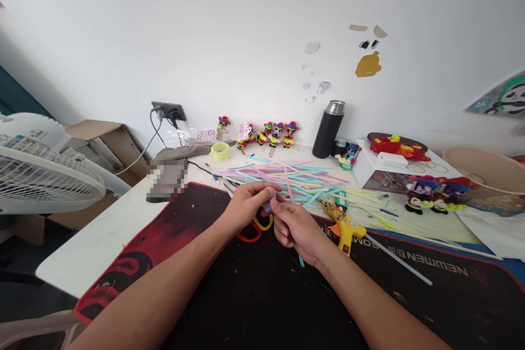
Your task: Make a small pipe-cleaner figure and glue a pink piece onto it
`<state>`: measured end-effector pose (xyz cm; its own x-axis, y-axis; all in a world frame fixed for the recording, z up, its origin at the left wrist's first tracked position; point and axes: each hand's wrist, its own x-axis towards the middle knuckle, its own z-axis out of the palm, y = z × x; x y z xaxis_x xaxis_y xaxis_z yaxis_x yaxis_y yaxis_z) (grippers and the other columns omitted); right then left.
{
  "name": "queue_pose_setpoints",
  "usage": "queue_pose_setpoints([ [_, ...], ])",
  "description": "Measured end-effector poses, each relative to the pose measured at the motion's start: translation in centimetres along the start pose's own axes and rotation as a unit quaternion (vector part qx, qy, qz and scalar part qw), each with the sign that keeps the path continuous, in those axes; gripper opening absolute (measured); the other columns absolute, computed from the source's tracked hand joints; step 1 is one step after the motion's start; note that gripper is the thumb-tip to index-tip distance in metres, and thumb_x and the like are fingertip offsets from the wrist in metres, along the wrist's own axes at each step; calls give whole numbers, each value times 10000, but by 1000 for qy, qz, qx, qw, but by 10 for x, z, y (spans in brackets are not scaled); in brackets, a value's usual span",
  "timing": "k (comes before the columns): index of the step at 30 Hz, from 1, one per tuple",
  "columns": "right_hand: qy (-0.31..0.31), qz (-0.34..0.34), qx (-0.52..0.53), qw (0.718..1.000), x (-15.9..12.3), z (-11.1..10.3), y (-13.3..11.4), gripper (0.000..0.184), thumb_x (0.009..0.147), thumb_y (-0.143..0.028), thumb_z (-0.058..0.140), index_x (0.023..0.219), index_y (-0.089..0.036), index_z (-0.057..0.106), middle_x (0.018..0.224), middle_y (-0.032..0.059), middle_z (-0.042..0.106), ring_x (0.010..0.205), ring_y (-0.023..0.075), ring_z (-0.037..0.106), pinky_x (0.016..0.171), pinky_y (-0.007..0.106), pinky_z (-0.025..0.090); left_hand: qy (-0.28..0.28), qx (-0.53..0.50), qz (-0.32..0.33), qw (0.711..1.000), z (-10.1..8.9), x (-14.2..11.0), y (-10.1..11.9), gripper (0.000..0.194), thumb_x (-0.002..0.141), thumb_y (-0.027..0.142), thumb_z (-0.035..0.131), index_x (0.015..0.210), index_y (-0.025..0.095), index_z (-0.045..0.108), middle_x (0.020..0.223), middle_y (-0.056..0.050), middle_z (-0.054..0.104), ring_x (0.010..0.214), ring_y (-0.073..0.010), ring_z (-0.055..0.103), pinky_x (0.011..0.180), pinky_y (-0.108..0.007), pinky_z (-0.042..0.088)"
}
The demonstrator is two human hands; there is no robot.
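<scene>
Both my hands meet over a black and red desk mat (229, 295). My left hand (246, 205) is closed, its fingers pinched on a small pale purple piece (269, 205) between the two hands. My right hand (296, 227) is closed too, pinching the same small piece, and a thin teal straw (301, 261) sticks out below its palm. Just beyond my fingers lies a heap of pastel straws (287, 178). Scissors with red and yellow handles (256, 228) lie on the mat under my hands.
A yellow glue gun (344, 228) lies right of my hands. A black flask (328, 128), small colourful figurines (276, 134), a tape roll (220, 151) and a white box (388, 167) stand near the wall. A white fan (41, 169) is at the left.
</scene>
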<state>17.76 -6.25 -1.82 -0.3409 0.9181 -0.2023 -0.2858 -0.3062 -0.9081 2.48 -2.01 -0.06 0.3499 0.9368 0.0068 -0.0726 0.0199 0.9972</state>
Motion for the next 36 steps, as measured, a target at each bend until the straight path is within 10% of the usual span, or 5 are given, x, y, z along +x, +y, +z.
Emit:
queue_pose_setpoints([
  [36,-2,-4,4,1000,1,0,0,609,748,-750,787,783,-159,642,425,-118,390,323,58,331,337,213,173,-14,-62,-38,997,-1,1,0,558,882,577,722,1180,108,774,900,-102,771,599,-117,540,554,-246,420],
])
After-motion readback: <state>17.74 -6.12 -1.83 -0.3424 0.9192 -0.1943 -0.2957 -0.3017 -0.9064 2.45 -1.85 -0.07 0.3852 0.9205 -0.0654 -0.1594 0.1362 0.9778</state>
